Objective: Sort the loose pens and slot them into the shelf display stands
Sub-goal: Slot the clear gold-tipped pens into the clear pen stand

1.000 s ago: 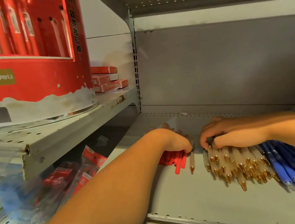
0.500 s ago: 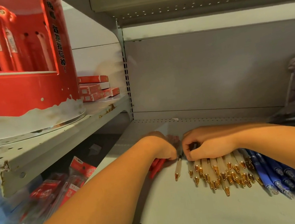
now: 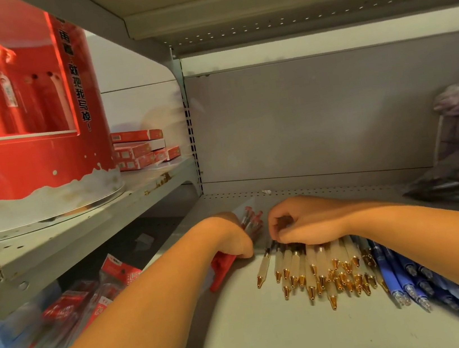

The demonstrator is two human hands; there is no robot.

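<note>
Left hand now clamps the red pens as a raised bundle, far-left on the shelf; they lay flat before. Right hand curled over the gold-tipped pens, grip unclear. Red looks sorted; slotting pending.

Left hand; right hand — bare forearms

Side by side on the lower shelf: left bundle in the left hand, middle row under the right hand, rightmost pens beyond (partly beneath that forearm). Up left, display stand on higher shelf, boxes right of it.
</note>
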